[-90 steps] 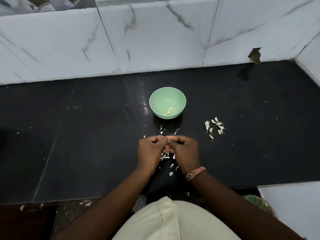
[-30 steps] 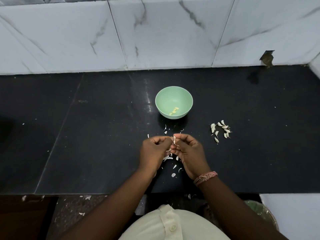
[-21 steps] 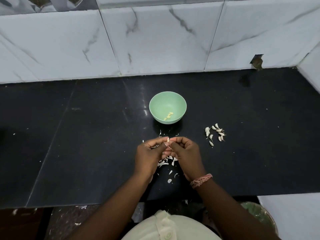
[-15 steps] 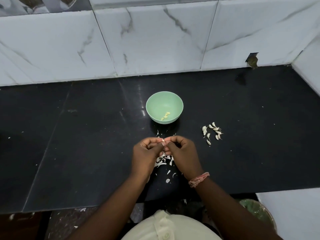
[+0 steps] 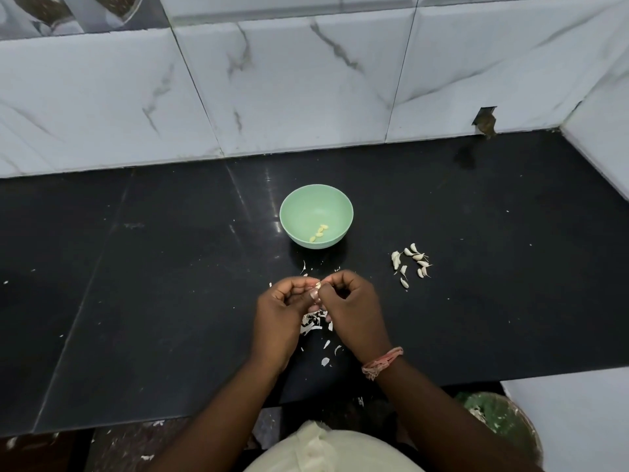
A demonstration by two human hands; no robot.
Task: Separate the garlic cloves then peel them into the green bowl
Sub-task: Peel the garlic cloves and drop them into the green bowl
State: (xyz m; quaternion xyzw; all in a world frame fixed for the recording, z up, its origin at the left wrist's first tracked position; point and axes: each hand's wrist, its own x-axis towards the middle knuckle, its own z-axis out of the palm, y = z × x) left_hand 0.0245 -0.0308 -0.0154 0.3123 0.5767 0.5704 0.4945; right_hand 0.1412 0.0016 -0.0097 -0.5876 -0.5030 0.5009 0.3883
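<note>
My left hand point(image 5: 282, 311) and right hand point(image 5: 354, 308) both pinch one garlic clove point(image 5: 318, 285), near the green bowl point(image 5: 299, 206); slippery skin could let it drop among the peels point(image 5: 315, 323).

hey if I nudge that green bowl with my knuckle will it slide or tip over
The green bowl looks like thin plastic holding only a few peeled cloves, so it is probably light and would likely slide on the glossy black counter. Its rounded wall narrows toward the bottom, so a push near the rim might rock it.
</note>
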